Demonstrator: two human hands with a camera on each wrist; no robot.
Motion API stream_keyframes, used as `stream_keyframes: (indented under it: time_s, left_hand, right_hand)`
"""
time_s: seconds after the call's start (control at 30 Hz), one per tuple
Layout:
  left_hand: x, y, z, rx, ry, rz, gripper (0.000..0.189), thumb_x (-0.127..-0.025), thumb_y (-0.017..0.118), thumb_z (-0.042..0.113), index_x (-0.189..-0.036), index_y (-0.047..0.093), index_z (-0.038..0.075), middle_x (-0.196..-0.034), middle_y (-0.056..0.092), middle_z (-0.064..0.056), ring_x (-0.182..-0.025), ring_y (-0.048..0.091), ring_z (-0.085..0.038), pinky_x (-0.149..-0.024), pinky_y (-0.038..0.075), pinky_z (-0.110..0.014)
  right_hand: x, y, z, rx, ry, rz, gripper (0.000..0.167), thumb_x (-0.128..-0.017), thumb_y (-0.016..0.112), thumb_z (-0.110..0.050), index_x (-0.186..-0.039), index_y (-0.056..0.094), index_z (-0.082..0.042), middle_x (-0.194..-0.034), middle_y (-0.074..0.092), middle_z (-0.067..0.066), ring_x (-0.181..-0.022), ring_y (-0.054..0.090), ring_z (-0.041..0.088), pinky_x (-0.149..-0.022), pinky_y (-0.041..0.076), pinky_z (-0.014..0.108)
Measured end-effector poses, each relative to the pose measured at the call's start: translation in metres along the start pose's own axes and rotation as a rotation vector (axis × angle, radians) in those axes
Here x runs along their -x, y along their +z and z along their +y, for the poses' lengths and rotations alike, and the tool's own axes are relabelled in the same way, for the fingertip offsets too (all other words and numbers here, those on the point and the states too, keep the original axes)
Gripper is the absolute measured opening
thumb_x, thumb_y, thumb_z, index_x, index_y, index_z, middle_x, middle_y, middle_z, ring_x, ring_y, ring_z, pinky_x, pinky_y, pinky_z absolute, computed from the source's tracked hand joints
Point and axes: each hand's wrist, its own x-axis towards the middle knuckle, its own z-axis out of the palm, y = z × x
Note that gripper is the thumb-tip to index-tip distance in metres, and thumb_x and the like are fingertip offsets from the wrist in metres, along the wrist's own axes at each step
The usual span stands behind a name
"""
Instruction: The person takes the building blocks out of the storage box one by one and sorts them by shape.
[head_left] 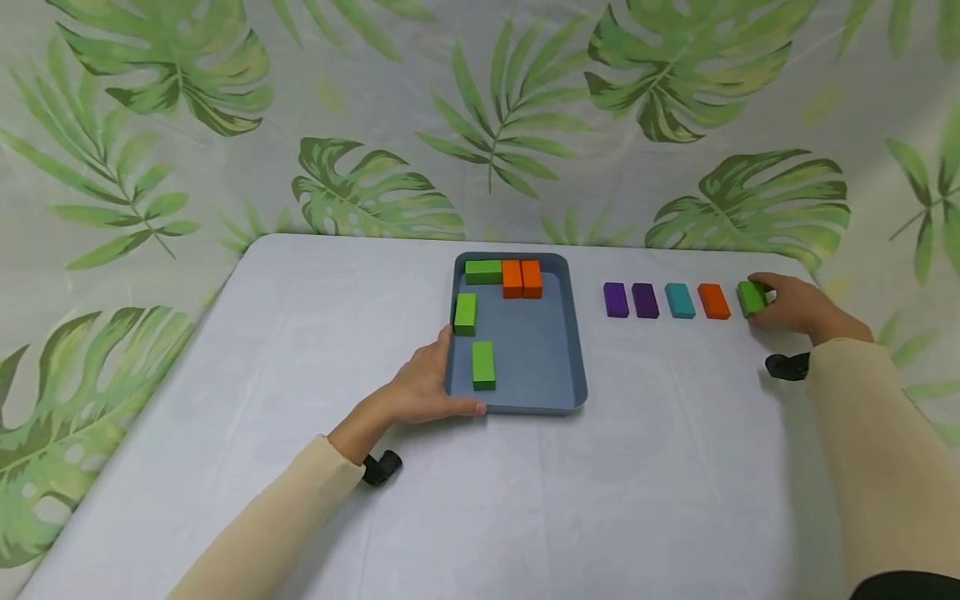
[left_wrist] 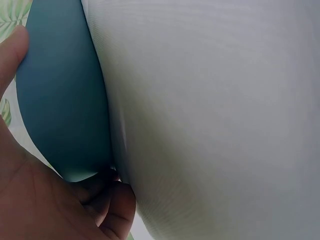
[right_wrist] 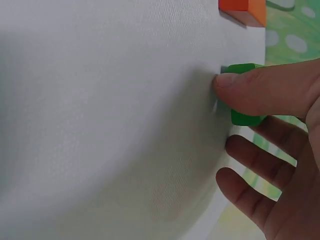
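- Leaf-print cloth (head_left: pixel 502 125) hangs behind; we see a white tabletop (head_left: pixel 637 483) in front of it.
- Gray-blue tray (head_left: pixel 536 358) sits mid-table. Inside, we count five blocks: a sideways green block (head_left: pixel 483 272) at the far left, touching a left orange block (head_left: pixel 512 278), with a right orange block (head_left: pixel 531 278) beside that; then an upper green block (head_left: pixel 465 314) by the left wall and a lower green block (head_left: pixel 483 365) nearer us.
- Left hand (head_left: pixel 426 385) grips the tray's near-left corner, thumb along the near edge, other fingers by the left side.
- Right hand (head_left: pixel 798 308) pinches the held green block (head_left: pixel 747 300), thumb on it; lower fingers spread apart in the right wrist view. Can't tell if the block is lifted.
- Held green block is at the right end of a spaced row; leftward we list a single orange block (head_left: pixel 713 302), teal block (head_left: pixel 679 301), dark purple block (head_left: pixel 645 301) and purple block (head_left: pixel 616 300).
- Beige sleeves (head_left: pixel 877 433) on both arms.
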Motion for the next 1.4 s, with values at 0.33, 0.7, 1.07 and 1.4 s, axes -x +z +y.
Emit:
stream_keyframes:
  time_s: [0.33,0.7,1.07,1.4]
  left_hand:
    - [0.001,-0.001,0.001,-0.002,-0.004,-0.003,0.128,-0.076,0.078,0.053,-0.159,-0.007,0.005,-0.165,0.019,-0.019,-0.151,0.024,-0.039,-0.118,0.028,-0.055]
    - [0.001,0.0,0.0,0.004,0.014,0.012,0.127,-0.076,0.079,0.052,-0.159,-0.004,0.004,-0.163,0.025,-0.02,-0.148,0.029,-0.04,-0.116,0.031,-0.055]
    - [-0.001,0.0,-0.001,0.0,0.01,0.027,0.127,-0.074,0.08,0.054,-0.159,-0.001,0.005,-0.16,0.03,-0.019,-0.146,0.033,-0.039,-0.114,0.034,-0.055]
    - [-0.001,0.001,-0.003,0.008,0.021,0.031,0.128,-0.074,0.081,0.054,-0.159,-0.001,0.006,-0.16,0.031,-0.019,-0.146,0.034,-0.037,-0.114,0.035,-0.055]
  right_hand:
    - [-0.007,0.002,0.002,0.022,-0.016,-0.016,0.074,-0.083,0.065,-0.012,-0.144,0.029,0.011,-0.131,0.037,0.046,-0.109,0.041,0.054,-0.097,0.037,0.069]
    - [-0.01,0.005,0.001,0.065,-0.002,-0.03,0.073,-0.081,0.062,-0.013,-0.142,0.029,0.012,-0.13,0.033,0.047,-0.11,0.038,0.055,-0.095,0.038,0.068]
    - [-0.006,0.006,-0.001,0.058,0.005,-0.033,0.075,-0.083,0.059,-0.015,-0.146,0.025,0.009,-0.134,0.027,0.046,-0.112,0.035,0.057,-0.093,0.038,0.069]
    - [-0.004,0.005,0.005,-0.018,-0.028,-0.036,0.088,-0.087,0.066,-0.018,-0.152,0.013,0.01,-0.139,0.03,0.046,-0.119,0.038,0.06,-0.101,0.034,0.072]
